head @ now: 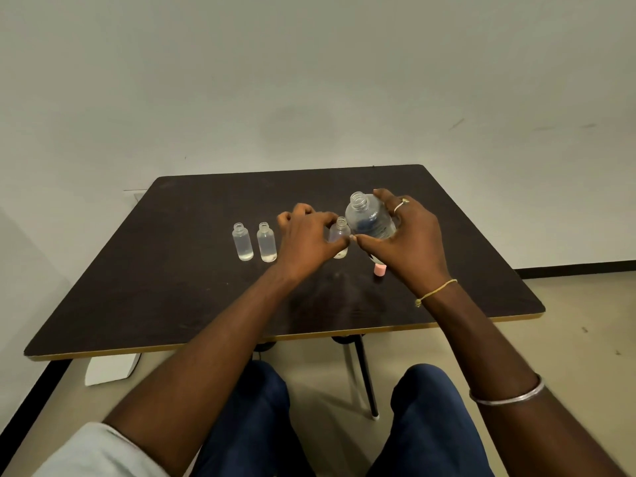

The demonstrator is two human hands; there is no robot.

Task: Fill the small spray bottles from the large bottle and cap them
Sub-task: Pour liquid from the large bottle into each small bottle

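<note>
My right hand (pixel 409 235) grips the large clear bottle (pixel 370 216), which is uncapped and tilted left, its mouth above and just right of a small bottle. My left hand (pixel 304 239) holds that small open bottle (pixel 340 234) upright on the dark table (pixel 172 270), thumb and fingers around its body. Two more small clear bottles (pixel 242 242) (pixel 266 242) stand uncapped to the left, each with a little liquid at the bottom. A pink cap (pixel 380 270) lies on the table under my right hand.
The table stands against a pale wall, its front edge near my knees. A white box (pixel 110 370) sits on the floor under the table's left side. Table legs (pixel 364 373) show between my knees.
</note>
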